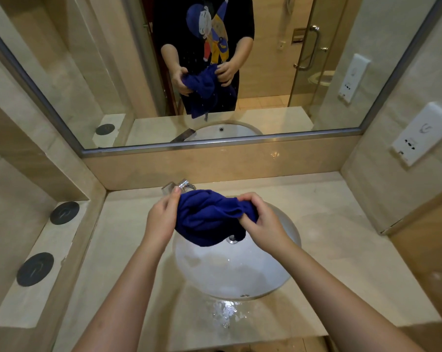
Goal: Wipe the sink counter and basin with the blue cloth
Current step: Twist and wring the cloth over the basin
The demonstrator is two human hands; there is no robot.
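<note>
The bunched blue cloth [209, 217] is being gripped by the left hand [161, 219] and right hand [261, 221] above the white basin [230, 273], near the chrome faucet [176, 186].

A wide metal-framed mirror [93, 72] fills the back wall above a band of glossy beige stone [240, 161]. A white socket panel [423, 133] sits on the right wall. A pale ledge [19, 306] on the left carries two dark round discs [64, 212]. The mirror reflects a glass door [329, 26], its metal handle [312, 47] and a tiled floor [263, 101].
</note>
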